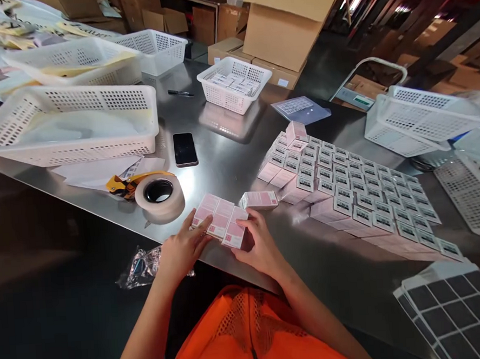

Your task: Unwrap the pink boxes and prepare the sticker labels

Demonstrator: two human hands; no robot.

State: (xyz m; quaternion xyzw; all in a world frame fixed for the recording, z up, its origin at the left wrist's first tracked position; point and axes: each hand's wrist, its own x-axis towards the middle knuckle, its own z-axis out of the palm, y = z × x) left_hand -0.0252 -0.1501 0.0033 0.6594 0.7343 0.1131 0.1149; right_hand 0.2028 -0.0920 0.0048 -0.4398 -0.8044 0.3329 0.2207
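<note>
Three small pink-and-white boxes lie side by side near the table's front edge. My left hand grips their left end, fingers bent over the top face. At the right end, my right hand holds the row between thumb and fingers. Just beyond it lies a single pink box, touching neither hand. To the right stand many matching boxes in packed rows, barcode labels facing up. One more box rests on top of them at the back.
A tape roll, an orange-handled tape cutter and a phone lie on the left. White baskets stand at the back. Label sheets sit at the front right. Crumpled clear plastic is at the front edge.
</note>
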